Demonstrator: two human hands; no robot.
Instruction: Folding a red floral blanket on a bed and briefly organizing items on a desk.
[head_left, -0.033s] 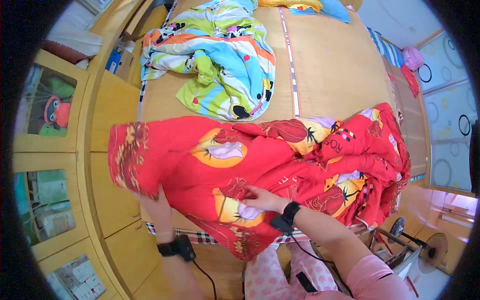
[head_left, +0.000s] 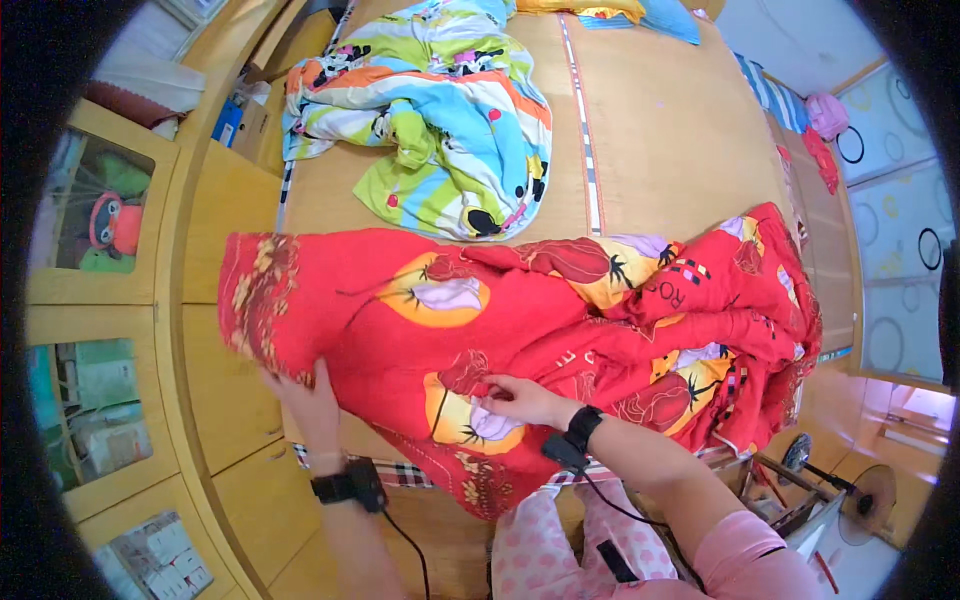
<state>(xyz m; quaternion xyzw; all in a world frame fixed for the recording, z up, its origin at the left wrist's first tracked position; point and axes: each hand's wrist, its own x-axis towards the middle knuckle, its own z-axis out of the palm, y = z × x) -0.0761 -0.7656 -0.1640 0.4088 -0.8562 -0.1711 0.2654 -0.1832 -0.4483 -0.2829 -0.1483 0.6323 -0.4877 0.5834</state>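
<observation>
A red quilt or cover with large yellow, lilac and dark red flower prints (head_left: 540, 325) lies crumpled across the near part of the bed, bunched at its right end. At its left end a strip with brown floral trim spreads flatter. My left hand (head_left: 308, 405) grips the lower edge of that end, the thumb in front and some fingers hidden by the cloth. My right hand (head_left: 525, 400) pinches the cloth near the middle of its front side, over a yellow flower print. Both wrists wear black bands with small cabled boxes.
Beyond the quilt, a green, blue and white patterned cover (head_left: 450, 120) lies heaped on the tan bed mat (head_left: 680, 130). Pillows (head_left: 660, 20) are at the far end. Yellow wooden cabinets (head_left: 230, 340) flank the left side. A fan (head_left: 866, 505) stands at the lower right.
My left hand has moved slightly up with the quilt's left edge, and its blur has lessened. My right hand stays almost in place.
</observation>
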